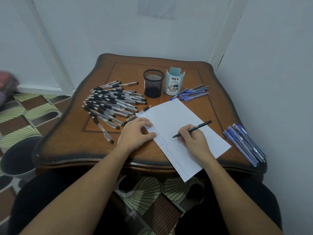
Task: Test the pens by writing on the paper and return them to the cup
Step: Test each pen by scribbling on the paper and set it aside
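Note:
A white paper (177, 116) lies slanted on the wooden table (71, 143), with a band of blue scribbles along its left edge. My right hand (194, 141) grips a dark pen (196, 128), its tip touching the paper near the middle. My left hand (135, 133) rests on the paper's left edge, fingers loosely curled. An empty black mesh cup (153, 83) stands at the back, and a light blue desk organizer cup (174, 82) is next to it.
A heap of several clear pens with black grips (111, 102) covers the table's left side. Several blue pens (193, 93) lie right of the organizer, and more blue pens (245, 143) lie at the right edge. A dark bin (18, 156) stands on the floor at left.

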A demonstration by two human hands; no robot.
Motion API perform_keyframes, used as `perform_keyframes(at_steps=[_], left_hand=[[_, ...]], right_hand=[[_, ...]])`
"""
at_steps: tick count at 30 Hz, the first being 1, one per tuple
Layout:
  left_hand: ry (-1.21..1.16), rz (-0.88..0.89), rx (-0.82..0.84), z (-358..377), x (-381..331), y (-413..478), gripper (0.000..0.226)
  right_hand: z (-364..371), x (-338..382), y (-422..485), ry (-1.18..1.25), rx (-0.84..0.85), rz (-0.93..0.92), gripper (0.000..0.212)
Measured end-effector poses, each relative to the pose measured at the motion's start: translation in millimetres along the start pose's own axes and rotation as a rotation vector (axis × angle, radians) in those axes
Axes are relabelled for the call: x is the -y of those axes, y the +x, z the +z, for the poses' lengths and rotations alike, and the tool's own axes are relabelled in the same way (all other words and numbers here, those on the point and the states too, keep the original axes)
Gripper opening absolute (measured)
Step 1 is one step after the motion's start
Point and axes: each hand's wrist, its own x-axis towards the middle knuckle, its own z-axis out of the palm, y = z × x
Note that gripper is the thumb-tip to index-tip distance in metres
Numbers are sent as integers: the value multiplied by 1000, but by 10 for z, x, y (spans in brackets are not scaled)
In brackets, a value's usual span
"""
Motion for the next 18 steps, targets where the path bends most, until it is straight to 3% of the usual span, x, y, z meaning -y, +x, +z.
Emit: perform_keyframes(at_steps=[4,9,15,18], left_hand=[[51,37,5,8,-2,-15,39],[141,70,33,0,-22,-44,42],[208,76,55,-22,-52,-42,43],[205,72,89,-43,-59,-13,43]], right_hand=[[-50,52,44,44,35,49,33],[-36,126,106,100,90,72,15],[-3,344,236,-305,122,30,18],[66,460,314,-384,155,-20,43]])
